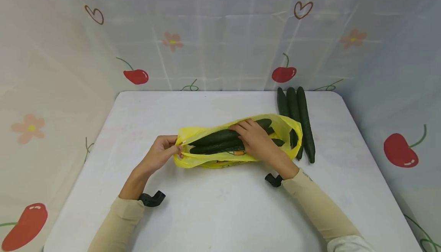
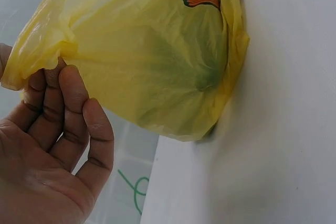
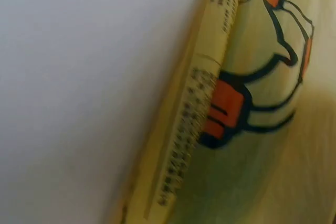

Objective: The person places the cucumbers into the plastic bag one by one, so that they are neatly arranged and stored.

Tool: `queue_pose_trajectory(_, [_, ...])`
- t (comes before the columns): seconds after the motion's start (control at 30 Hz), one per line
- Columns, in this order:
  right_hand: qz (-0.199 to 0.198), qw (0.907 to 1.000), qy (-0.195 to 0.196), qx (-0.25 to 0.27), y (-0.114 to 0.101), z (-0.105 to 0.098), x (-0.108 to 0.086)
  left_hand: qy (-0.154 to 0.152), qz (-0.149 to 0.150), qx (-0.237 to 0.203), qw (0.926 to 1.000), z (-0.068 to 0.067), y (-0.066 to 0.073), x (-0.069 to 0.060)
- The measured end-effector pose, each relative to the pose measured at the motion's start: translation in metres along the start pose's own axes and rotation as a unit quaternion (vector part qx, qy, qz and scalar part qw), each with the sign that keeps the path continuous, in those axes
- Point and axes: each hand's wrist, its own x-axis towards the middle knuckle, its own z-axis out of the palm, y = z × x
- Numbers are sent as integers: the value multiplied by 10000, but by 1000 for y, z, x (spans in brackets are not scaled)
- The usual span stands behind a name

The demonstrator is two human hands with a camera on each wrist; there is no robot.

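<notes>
A yellow plastic bag (image 1: 196,162) lies with its mouth spread wide, several dark green cucumbers (image 1: 215,137) showing inside. The left hand (image 1: 160,154) pinches the bag's left rim; the left wrist view shows this hand (image 2: 55,145) holding the gathered edge of the bag (image 2: 131,61). Reaching into the mouth, the right hand (image 1: 258,141) has its fingers bent over a cucumber, and its thumb is mostly hidden. The right wrist view shows only the printed side of the bag (image 3: 262,171), without the hand.
Three more cucumbers (image 1: 307,129) lie side by side behind the bag's right end, partly covered by it. They rest on a white table (image 1: 220,206), with patterned curtains (image 1: 220,53) at the back and sides. Black wrist pieces (image 1: 153,199) sit at both wrists.
</notes>
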Motion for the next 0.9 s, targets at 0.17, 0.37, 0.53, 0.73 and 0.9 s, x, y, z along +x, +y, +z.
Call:
queue_pose_trajectory(0.17, [-28,9999,86,-43,2,-3,0,28,-14,-6,10000,0,-1,0])
queue_pose_trajectory(0.37, [64,9998,48,-156,2,-1,-2,52,-70,30,10000,1,-1,0])
queue_pose_trajectory(0.53, [230,9997,-44,101,0,-9,-9,64,-180,103,9998,3,-3,-1])
queue_pose_trajectory(0.73, [265,9973,326,609,0,-40,-25,113,-287,135,9994,7,-2,-2])
queue_pose_trajectory(0.9, [211,9923,1021,668,6,-77,-41,118,-483,157,9986,10,1,-2])
